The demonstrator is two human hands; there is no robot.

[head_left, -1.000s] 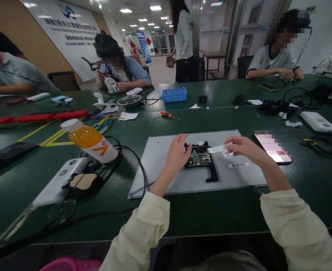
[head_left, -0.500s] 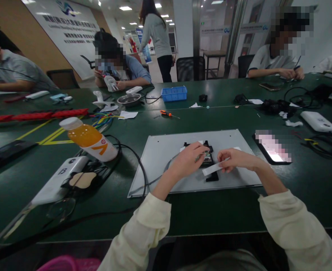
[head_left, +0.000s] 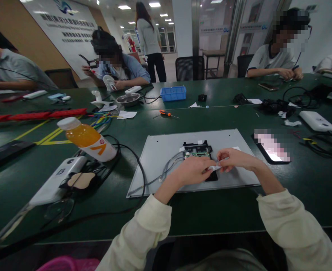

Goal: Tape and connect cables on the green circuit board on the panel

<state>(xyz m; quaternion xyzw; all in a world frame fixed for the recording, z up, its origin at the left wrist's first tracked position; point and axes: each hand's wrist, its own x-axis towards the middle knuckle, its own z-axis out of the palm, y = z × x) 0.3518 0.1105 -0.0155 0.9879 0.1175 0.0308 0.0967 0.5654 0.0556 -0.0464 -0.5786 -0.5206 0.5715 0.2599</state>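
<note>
Between my two hands is a small strip of white paper or tape [head_left: 215,166]. My right hand [head_left: 233,160] pinches its right end. My left hand [head_left: 195,170] has its fingertips closed at the other end, in front of a black bracket [head_left: 207,147]. That bracket carries a green circuit board [head_left: 197,154], with grey cables running off to the left. Bracket and board sit on a flat light-grey panel [head_left: 166,145] lying on the table. My left fingers hide the lower part of the board.
Left of the panel are a bottle of orange drink [head_left: 88,139], a white power bank [head_left: 60,178] and black cables. A phone [head_left: 271,146] lies to the right. Beyond are an orange screwdriver [head_left: 168,113] and a blue basket [head_left: 173,94]. Several people are across the green table [head_left: 211,214].
My left hand has moved down and right from the circuit board to the white strip, uncovering much of the board. The strip now looks crumpled or folded. A standing person has turned and moved slightly.
</note>
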